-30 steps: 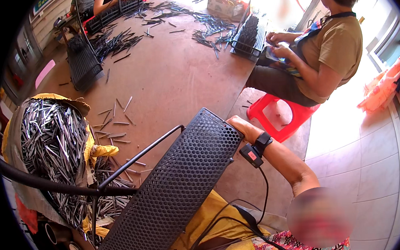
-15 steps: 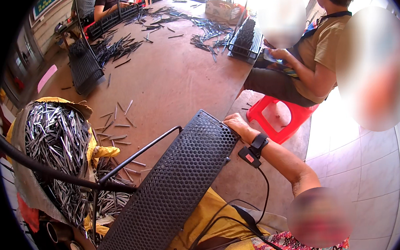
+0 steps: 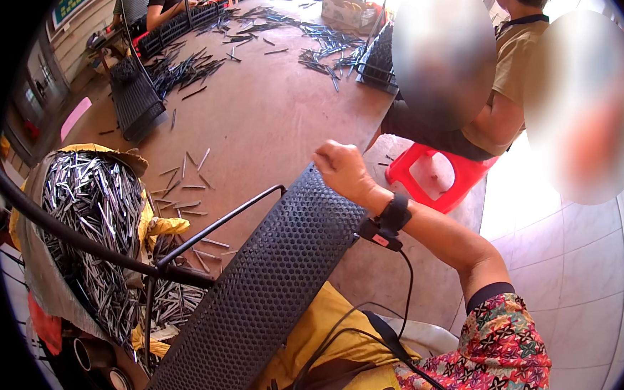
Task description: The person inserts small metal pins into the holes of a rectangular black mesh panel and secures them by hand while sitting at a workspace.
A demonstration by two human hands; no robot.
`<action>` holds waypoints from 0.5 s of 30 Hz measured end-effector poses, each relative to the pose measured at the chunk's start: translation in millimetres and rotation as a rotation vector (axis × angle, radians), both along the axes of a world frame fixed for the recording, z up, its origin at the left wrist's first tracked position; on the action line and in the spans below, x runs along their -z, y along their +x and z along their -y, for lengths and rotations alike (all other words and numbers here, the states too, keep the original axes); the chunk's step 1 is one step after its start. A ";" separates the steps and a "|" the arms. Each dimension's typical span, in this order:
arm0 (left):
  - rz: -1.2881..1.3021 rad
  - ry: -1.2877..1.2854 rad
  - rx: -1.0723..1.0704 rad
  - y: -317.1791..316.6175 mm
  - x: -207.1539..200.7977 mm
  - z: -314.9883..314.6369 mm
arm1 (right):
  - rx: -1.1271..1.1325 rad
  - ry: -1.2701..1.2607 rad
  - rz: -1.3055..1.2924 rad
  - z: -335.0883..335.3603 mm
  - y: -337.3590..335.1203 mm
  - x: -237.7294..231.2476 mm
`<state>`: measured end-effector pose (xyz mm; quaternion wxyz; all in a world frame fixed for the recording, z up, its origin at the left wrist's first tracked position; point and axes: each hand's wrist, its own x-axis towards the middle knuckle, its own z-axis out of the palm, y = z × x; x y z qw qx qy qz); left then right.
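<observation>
A long black perforated metal rack [image 3: 261, 291] slants across the lower middle, its surface full of small round holes. A bent black rod frame [image 3: 221, 233] joins its left side. Over its upper right end is my right hand [image 3: 343, 170], its fingers curled closed; what they hold, if anything, is hidden. A watch-like black band [image 3: 397, 213] and a small cabled box [image 3: 380, 235] are on that wrist. A sliver of skin at the lower edge by the rack's bottom corner may be my left hand; its fingers are hidden.
An open sack [image 3: 91, 208] of thin metal strips stands left of the rack. Loose strips [image 3: 186, 185] lie on the brown table [image 3: 250, 120], with heaps further back. Other racks [image 3: 135, 102] stand there. A person [image 3: 518, 61] sits on a red stool [image 3: 432, 180] at right; others sit at far left.
My right hand has lifted from the rack's upper right corner and moved up and left, its fingers curling closed. The rack has shifted slightly. The seated person's surroundings look much the same.
</observation>
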<state>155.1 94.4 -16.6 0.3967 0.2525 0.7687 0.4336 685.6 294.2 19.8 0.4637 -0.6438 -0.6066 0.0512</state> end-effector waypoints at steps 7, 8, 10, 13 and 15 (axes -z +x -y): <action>0.021 0.173 0.031 -13.2 4.4 -8.3 | -0.328 -0.192 0.037 -45.0 -36.6 -38.4; -0.037 0.194 0.031 -7.8 -6.8 -4.9 | -0.385 -0.119 0.108 -55.8 -48.6 -34.8; -0.061 0.201 0.068 -20.1 -16.0 6.0 | -0.511 -0.190 -0.068 -58.8 -61.6 -24.7; 0.056 0.201 0.007 -7.4 -3.1 18.2 | -0.639 -0.381 -0.043 -61.9 -76.7 -24.2; -0.013 0.149 0.031 -10.2 -12.0 33.8 | -0.702 -0.652 -0.003 -63.0 -102.7 -44.7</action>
